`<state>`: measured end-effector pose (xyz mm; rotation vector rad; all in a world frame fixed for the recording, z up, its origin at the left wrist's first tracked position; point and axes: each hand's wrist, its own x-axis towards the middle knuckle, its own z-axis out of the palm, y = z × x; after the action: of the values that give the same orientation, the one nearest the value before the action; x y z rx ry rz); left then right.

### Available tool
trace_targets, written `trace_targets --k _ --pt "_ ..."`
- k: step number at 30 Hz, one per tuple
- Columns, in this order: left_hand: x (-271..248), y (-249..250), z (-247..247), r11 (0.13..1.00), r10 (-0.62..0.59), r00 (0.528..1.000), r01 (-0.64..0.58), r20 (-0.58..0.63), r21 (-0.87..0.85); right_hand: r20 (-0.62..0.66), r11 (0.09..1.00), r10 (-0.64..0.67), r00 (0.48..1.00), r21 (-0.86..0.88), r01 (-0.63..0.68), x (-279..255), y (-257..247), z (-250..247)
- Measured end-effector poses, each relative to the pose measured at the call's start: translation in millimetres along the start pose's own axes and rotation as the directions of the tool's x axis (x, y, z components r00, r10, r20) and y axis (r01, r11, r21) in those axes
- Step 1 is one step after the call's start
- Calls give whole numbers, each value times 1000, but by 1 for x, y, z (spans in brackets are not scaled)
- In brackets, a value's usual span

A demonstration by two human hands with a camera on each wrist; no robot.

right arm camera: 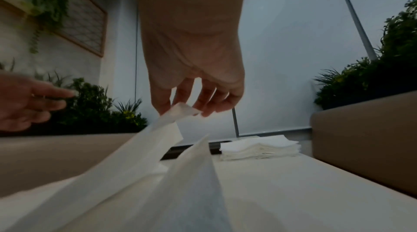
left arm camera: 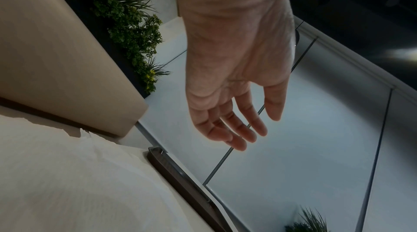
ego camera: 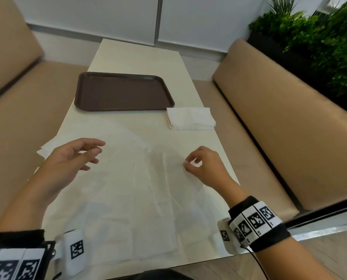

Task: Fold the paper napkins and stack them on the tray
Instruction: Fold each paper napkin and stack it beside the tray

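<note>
Partly: napkin [ego camera: 132, 184] blurred | corner pinched, right hand [ego camera: 204, 166] | left hand [ego camera: 67, 160] free

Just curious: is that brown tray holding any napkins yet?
Empty: the brown plastic tray shows only bare surface; the stack of white paper napkins sits beside it.

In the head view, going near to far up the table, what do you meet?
Unfolded napkin pinched by the right hand, left hand open above it → napkin stack → brown tray, nothing on it → bare table end.
</note>
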<state>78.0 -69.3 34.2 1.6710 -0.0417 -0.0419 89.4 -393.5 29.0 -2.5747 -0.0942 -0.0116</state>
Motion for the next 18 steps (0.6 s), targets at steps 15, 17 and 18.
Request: trace_targets --k 15,17,18 --pt "13 10 60 978 -201 936 208 287 8 -150 566 -165 975 795 218 -5 -77 -113" --pt "20 10 78 936 -241 888 320 393 -150 -162 407 -150 975 889 210 -9 -80 -117" --pt "23 12 86 907 -217 876 344 431 -242 -168 343 -135 977 917 205 -10 -78 -117"
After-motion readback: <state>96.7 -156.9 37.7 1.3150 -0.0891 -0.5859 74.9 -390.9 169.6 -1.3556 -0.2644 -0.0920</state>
